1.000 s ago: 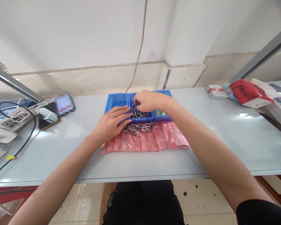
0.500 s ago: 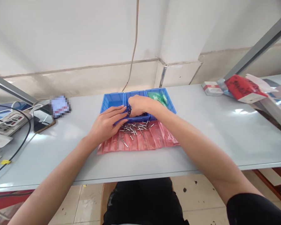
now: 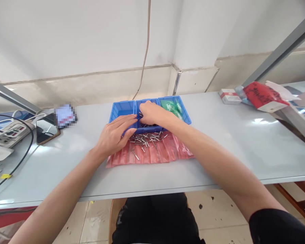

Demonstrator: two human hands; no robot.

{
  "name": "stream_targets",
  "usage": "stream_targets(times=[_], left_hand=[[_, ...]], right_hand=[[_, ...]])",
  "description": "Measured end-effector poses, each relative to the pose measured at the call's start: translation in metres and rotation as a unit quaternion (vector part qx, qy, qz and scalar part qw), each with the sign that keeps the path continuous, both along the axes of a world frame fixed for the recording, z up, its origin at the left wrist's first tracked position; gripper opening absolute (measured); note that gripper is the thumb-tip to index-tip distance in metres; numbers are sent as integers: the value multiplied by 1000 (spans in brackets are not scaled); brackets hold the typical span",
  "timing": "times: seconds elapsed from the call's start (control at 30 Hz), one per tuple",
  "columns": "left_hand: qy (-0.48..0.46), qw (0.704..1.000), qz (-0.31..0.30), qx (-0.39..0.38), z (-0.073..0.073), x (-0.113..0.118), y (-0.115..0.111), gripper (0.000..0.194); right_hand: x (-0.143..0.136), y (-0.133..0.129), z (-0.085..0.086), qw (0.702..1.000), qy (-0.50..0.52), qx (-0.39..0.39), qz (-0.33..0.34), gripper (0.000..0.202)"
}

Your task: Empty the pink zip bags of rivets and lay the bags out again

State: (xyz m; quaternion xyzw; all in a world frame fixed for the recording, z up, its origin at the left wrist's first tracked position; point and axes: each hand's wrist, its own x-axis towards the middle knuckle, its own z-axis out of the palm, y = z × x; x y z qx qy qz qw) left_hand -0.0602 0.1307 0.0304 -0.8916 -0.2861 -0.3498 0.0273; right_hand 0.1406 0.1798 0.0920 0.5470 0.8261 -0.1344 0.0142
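Observation:
My right hand [image 3: 150, 113] is down in the middle blue bin [image 3: 151, 129], its fingers curled closed around small dark metal pieces [image 3: 141, 115] that poke out by the fingertips. More dark pieces lie under the palm, mostly hidden. Fingers stretched out, my left hand [image 3: 115, 134] rests against the front of the left blue bin [image 3: 123, 107], which holds nothing I can see. In front of the bins, silver pop rivets [image 3: 147, 138] lie loosely piled on pink plastic bags [image 3: 152, 156] spread in a row.
Green plastic packets [image 3: 169, 105] sit in the right blue bin [image 3: 186, 115]. To the left are a phone [image 3: 47, 130], a blurred-out item [image 3: 65, 115] and a power strip [image 3: 12, 134] with cables. A small white box [image 3: 230, 97] and a red box [image 3: 264, 95] stand right.
My right hand has risen slightly in the middle bin, and more of the dark pieces shows at its fingertips. My left hand has shifted slightly left, its thumb away from the bin's front.

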Motion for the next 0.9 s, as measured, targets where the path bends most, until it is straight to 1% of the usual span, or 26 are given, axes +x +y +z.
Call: stream_targets(times=[0.07,0.13,0.23,0.37,0.43,0.5,0.6,0.73,0.9], left_hand=[[-38,999,19,-1,2,-2,-2,31],[-86,995,42,18,5,-4,-4,31],[-127,988,81,48,7,-6,-6,32],[-136,982,117,57,8,-6,-6,37],[-140,981,123,54,7,-6,-7,39],[-142,981,122,50,7,-5,-7,40],[-152,980,115,50,6,-4,-7,39],[-151,981,112,55,7,-4,-7,35],[-134,982,111,73,9,-4,-7,35]], right_hand=[[3,3,2,1000,16,23,11,27],[7,6,7,999,33,38,16,19],[17,10,18,998,51,35,23,11],[27,5,35,995,80,-7,59,16],[27,-3,41,990,99,-30,91,20],[22,-13,44,984,113,-57,128,22],[10,-26,42,973,112,-84,183,21],[-2,-37,31,966,92,-54,237,20],[-10,-47,23,958,98,-49,265,22]])
